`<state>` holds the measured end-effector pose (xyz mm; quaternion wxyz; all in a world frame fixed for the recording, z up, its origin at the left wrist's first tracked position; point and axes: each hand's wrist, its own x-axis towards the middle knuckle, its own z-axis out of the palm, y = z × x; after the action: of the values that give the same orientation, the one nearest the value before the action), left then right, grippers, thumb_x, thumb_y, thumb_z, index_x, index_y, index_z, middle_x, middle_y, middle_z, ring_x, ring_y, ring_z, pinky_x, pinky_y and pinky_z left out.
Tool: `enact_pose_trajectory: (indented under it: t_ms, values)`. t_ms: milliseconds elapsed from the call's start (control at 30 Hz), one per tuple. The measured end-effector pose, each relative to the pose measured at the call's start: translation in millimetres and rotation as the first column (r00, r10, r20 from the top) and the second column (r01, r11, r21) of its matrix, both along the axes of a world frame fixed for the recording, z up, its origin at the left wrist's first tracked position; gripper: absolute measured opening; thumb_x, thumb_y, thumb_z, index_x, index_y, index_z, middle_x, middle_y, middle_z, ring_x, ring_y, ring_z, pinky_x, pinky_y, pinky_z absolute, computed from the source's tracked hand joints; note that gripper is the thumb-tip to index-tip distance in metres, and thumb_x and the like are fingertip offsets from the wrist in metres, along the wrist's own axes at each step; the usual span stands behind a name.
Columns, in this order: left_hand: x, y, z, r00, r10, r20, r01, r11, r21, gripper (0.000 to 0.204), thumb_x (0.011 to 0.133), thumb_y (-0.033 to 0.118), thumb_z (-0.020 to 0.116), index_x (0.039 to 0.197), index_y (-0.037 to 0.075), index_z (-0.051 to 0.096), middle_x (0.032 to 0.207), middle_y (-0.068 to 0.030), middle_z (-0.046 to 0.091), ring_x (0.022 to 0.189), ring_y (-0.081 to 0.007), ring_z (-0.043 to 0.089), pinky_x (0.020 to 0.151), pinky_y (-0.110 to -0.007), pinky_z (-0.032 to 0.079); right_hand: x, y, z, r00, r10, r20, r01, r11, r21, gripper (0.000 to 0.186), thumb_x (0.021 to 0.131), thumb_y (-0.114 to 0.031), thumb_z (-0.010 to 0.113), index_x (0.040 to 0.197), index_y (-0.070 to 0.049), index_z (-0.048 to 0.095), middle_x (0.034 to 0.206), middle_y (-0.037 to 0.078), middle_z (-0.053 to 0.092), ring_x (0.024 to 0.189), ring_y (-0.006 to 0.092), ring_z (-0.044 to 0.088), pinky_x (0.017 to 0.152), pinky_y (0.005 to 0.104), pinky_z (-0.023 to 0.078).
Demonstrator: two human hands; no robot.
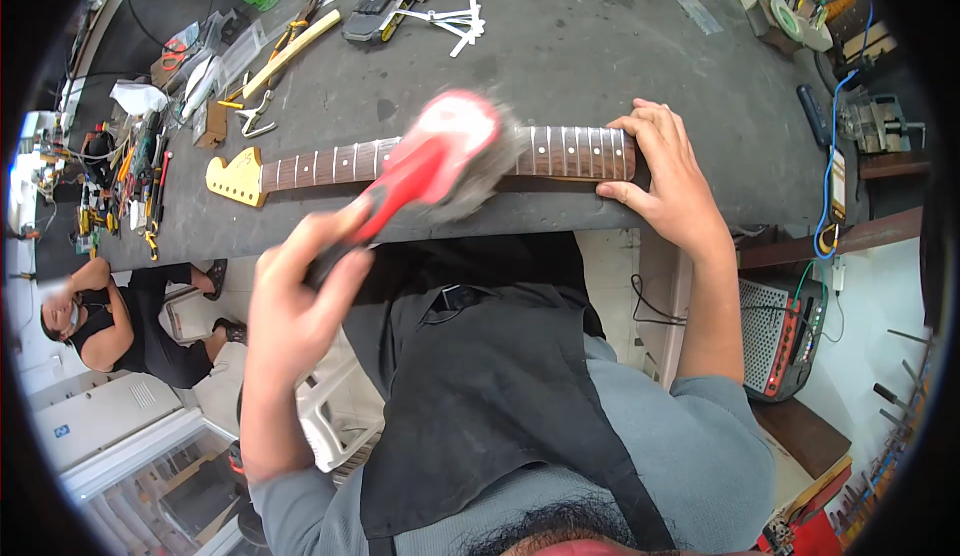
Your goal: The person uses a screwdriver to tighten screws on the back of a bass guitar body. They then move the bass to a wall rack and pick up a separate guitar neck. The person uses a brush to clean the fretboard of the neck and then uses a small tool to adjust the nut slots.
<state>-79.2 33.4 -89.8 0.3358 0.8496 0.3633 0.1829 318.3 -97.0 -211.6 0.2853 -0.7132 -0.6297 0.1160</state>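
A guitar neck (330,165) with a dark fretboard and a pale headstock lies along the bench's near edge, headstock to the left. My left hand (300,281) is closed round the dark handle of a red brush (432,168). The brush's head and grey bristles are blurred by motion over the middle of the fretboard, hiding part of it; whether they touch it I cannot tell. At the neck's right end, my right hand (670,171) grips the heel, thumb on the near side and fingers on the far side.
Pliers, screwdrivers and other hand tools (135,181) crowd the bench's left side. White strips (465,24) and a yellow-black tool (380,11) lie beyond the neck. A blue cable (828,196) hangs at right near a red amplifier-like box (780,336). Another person (135,326) sits at lower left.
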Motion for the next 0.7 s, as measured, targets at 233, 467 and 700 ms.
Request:
enact_pose_trajectory:
  t_ms: [233,467,700]
  values:
    - [-37,16,9,0.968,0.25,-0.001,-0.247,0.959,-0.142,0.045,0.101,0.004,0.077,0.145,-0.005,0.076,0.126,-0.0085,0.081,0.115,-0.0137,0.071,0.104,-0.03,0.053,-2,-1,-6,0.994,-0.078,0.079,0.073,0.996,0.056,0.075,0.077,-0.03,0.102,0.138,-0.004,0.067,0.15,0.013,0.06,0.159,0.0416,0.049,0.135,0.054,0.036]
    - [122,-3,-42,0.928,-0.309,0.209,0.307,0.951,0.044,0.039,0.102,0.009,0.08,0.14,0.003,0.077,0.118,-0.0195,0.083,0.107,-0.0397,0.083,0.093,-0.041,0.063,4,-1,8,0.959,-0.091,-0.268,0.095,0.996,0.0,0.069,0.079,-0.027,0.1,0.137,-0.005,0.07,0.149,0.014,0.061,0.158,0.0411,0.049,0.131,0.0545,0.042]
    - [-82,12,6,0.947,0.312,-0.074,-0.316,0.947,-0.059,0.046,0.099,0.001,0.078,0.145,-0.002,0.077,0.126,-0.009,0.083,0.104,-0.0158,0.075,0.095,-0.032,0.057,9,-5,0,0.991,-0.044,-0.123,0.046,0.999,0.02,0.066,0.079,-0.023,0.1,0.135,-0.005,0.071,0.15,0.01,0.062,0.161,0.0398,0.047,0.131,0.0539,0.043]
